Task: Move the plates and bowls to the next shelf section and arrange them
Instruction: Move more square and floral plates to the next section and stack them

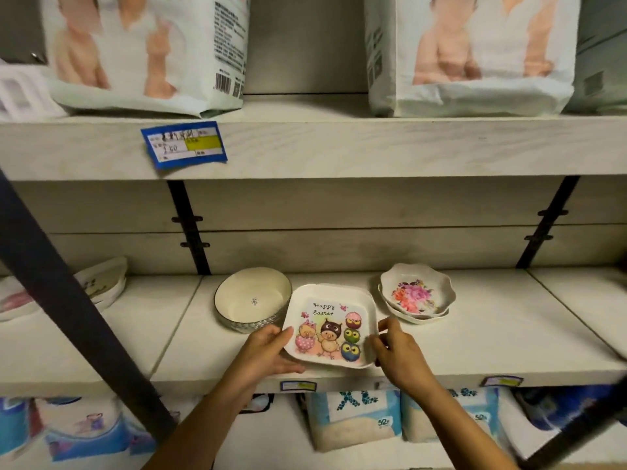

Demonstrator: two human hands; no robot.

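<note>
Left fingers point(286, 334): thumb over the left rim of the square plate point(330, 325), the others underneath; closed on it.
Right fingers point(385, 325): narrow, pinching the plate's right rim near its front corner.
Left hand point(266, 352): carries the plate's front left edge, forearm rising from below.
Right hand point(398, 354): steadies the opposite side.
Square plate: white, printed with chicks, owls and "Happy Easter"; at the front of the shelf point(492, 334), front edge tilted slightly up. Whether its back edge rests on the board cannot be told.
Round bowl point(252, 298): cream, dark rim, just behind and left of the plate, touching or nearly so.
Flowered dishes point(415, 293): two scalloped ones stacked, just right of the plate, apart from it.
Remaining plates point(101, 283): a stack in the section to the left, beyond the dark upright point(78, 300).
Step in hand: probably setting the plate down and squaring it.
Next move: lower it flat, align it between bowl and dishes, release both grips, return left.
</note>
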